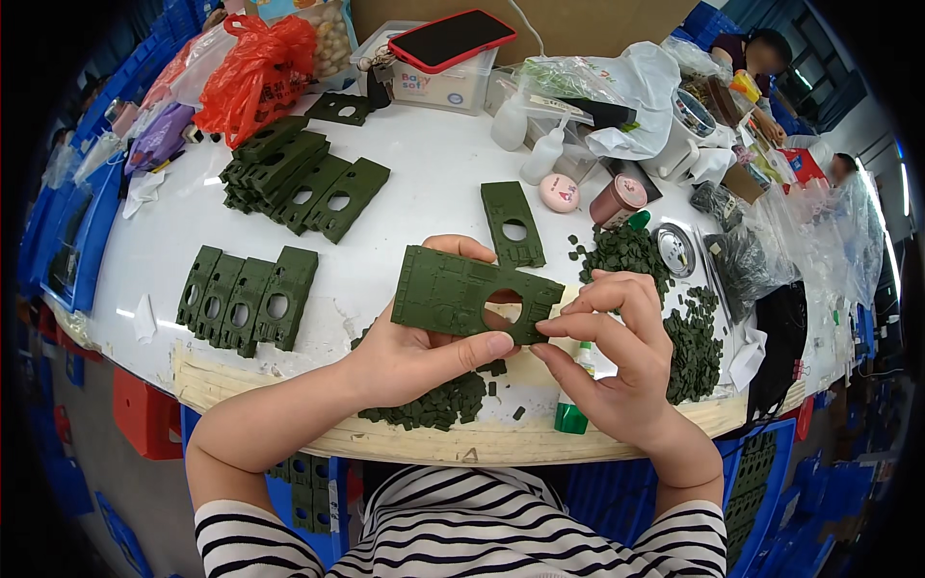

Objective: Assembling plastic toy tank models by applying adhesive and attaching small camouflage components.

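My left hand (405, 364) holds a dark green plastic model tank hull plate (445, 289), its thumb along the near edge and its fingers behind. The plate has a large round hole near its right end. At that end, the fingertips of my right hand (624, 352) close together against the corner; whatever is between them is too small or hidden to make out. Behind the plate lies another such hull plate (501, 207). Piles of small green parts lie beneath my left hand (434, 405) and to the right (696, 352). A small green-based bottle (570, 416) is by my right wrist.
Four-sided hull plates lie in a row (246, 301) at left, with a stack (279, 178) behind. Farther back are a red plastic bag (255, 77), a phone (453, 40) on a clear box, white squeeze bottles (544, 149) and a pink tin (620, 199). Two people sit at far right.
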